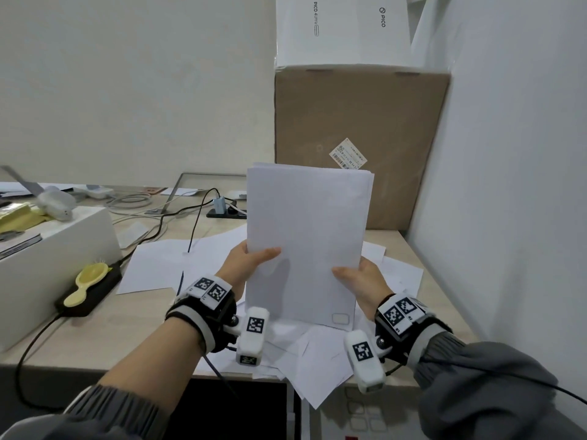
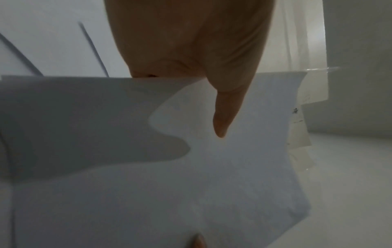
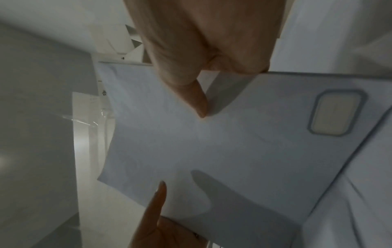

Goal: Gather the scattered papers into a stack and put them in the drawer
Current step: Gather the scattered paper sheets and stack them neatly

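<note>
I hold a stack of white papers (image 1: 306, 230) upright above the desk. My left hand (image 1: 251, 262) grips its left edge, thumb across the front sheet. My right hand (image 1: 359, 279) grips the right edge the same way. In the left wrist view my left hand (image 2: 203, 70) has its thumb lying on the paper stack (image 2: 212, 176). In the right wrist view my right hand (image 3: 203, 67) pinches the paper stack (image 3: 222, 151), which has a small rounded rectangle printed near one corner. More loose sheets (image 1: 311, 354) lie scattered on the desk beneath, some hanging over the front edge. No drawer is clearly visible.
A large cardboard box (image 1: 359, 147) stands behind the stack, with a white PICO box (image 1: 343, 30) on top. A white box (image 1: 54, 252) sits at the left beside a black power strip (image 1: 90, 290) with a yellow spoon-shaped object. Cables (image 1: 178, 220) cross the desk (image 1: 95, 331). A wall is close on the right.
</note>
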`<action>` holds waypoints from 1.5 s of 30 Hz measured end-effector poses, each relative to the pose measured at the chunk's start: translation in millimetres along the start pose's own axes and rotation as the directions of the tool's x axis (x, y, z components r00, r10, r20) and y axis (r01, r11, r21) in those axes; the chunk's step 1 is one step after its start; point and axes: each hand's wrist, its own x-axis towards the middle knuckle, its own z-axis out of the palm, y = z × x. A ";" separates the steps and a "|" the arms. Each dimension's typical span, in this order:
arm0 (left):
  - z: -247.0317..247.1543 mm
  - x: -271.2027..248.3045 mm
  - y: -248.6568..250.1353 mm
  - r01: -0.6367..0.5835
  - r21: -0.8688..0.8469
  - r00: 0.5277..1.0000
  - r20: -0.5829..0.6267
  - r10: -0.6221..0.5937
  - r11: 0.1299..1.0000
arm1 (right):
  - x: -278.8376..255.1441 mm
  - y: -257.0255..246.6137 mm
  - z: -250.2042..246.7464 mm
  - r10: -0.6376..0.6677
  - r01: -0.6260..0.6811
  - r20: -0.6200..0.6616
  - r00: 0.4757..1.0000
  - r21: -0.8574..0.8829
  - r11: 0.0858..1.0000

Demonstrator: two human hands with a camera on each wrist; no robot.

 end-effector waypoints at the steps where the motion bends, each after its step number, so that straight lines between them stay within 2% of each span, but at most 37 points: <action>1: 1.3 0.2 1.5 0.002 -0.018 1.000 -0.010 -0.003 1.000 | 0.3 -2.6 0.5 -0.013 0.013 -0.018 1.000 0.001 1.000; 5: 2.8 -0.2 3.6 0.015 -0.051 1.000 0.014 -0.015 0.999 | 0.1 -6.5 0.6 -0.025 0.025 -0.022 0.999 0.002 1.000; 8: 2.3 -5.3 -18.5 0.114 -0.033 0.991 0.074 -0.111 0.993 | -5.8 4.0 0.0 0.007 -0.009 -0.020 1.000 -0.073 0.997; 12: 8.7 -10.5 -48.1 0.219 -0.003 0.976 -0.003 -0.219 0.976 | -15.0 15.2 -7.4 0.150 -0.144 0.021 0.988 -0.177 0.974; 13: 10.6 -10.4 -49.4 0.221 0.006 0.975 -0.023 -0.221 0.975 | -16.3 15.9 -9.4 0.162 -0.161 -0.010 0.987 -0.190 0.968; 16: 14.2 -8.1 -42.4 0.202 0.072 0.979 -0.017 -0.201 0.977 | -15.8 11.4 -13.0 0.081 -0.104 -0.092 0.992 -0.284 0.953; 20: 14.3 -12.5 -29.8 0.195 0.157 0.977 0.051 -0.205 0.968 | -17.5 -5.9 -22.7 0.073 -0.097 -0.087 0.994 -0.324 0.941; 24: 20.5 -23.6 -33.8 0.210 0.105 0.964 0.147 -0.223 0.972 | -20.3 -15.9 -36.0 0.106 -0.119 -0.063 0.992 -0.282 0.952; 27: 22.3 -20.8 -47.6 0.222 0.094 0.972 0.054 -0.228 0.970 | -18.6 -17.2 -47.8 0.205 -0.212 -0.056 0.977 -0.243 0.946; 31: 11.9 -12.6 -67.8 0.273 0.128 0.954 -0.162 -0.251 0.953 | -6.9 -17.9 -81.4 0.282 -0.348 -0.240 0.929 -0.307 0.886; 34: -0.6 -9.2 -80.2 0.277 0.138 0.930 -0.286 -0.230 0.951 | 0.1 -11.6 -114.2 0.362 -0.483 -0.363 0.859 -0.337 0.808; 37: -10.2 -8.9 -88.4 0.291 0.123 0.917 -0.318 -0.240 0.949 | 5.7 4.5 -134.9 0.418 -0.549 -0.390 0.820 -0.332 0.767; 40: -15.5 -9.4 -91.3 0.307 0.141 0.915 -0.314 -0.252 0.941 | 16.0 21.4 -137.5 0.432 -0.563 -0.421 0.798 -0.265 0.783; 42: -18.0 -9.3 -91.6 0.312 0.149 0.916 -0.308 -0.256 0.938 | 22.5 24.7 -131.3 0.427 -0.566 -0.427 0.797 -0.281 0.775; 45: -19.4 -10.8 -91.2 0.320 0.146 0.919 -0.289 -0.269 0.936 | 27.3 18.7 -124.1 0.399 -0.547 -0.404 0.823 -0.376 0.748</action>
